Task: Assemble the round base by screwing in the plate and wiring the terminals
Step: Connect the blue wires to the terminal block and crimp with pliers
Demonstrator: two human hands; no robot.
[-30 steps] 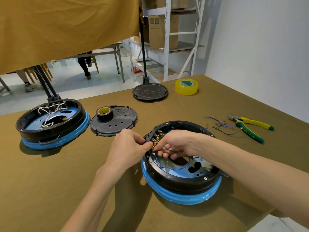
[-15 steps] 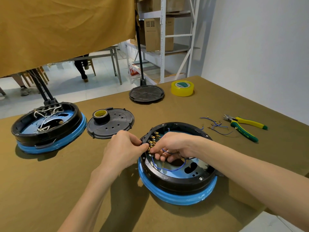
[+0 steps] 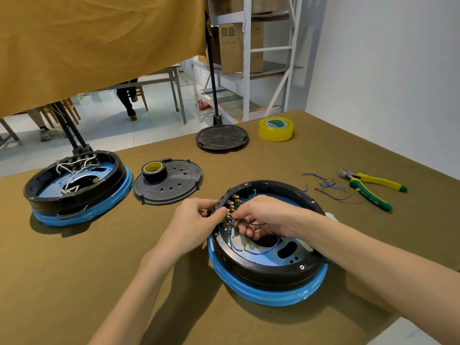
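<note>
Brown cloth covers the table, where the round black base with a blue ring (image 3: 267, 275) sits right under both hands so the left hand (image 3: 196, 221) can pinch its terminal strip (image 3: 227, 207) steady while the right hand (image 3: 261, 217) pinches a thin blue wire (image 3: 251, 251) onto it.

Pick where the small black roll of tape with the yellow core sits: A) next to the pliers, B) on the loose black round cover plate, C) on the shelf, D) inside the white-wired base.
B: the black tape roll stands on the loose black cover plate, between the white-wired base and the base being wired.
</note>
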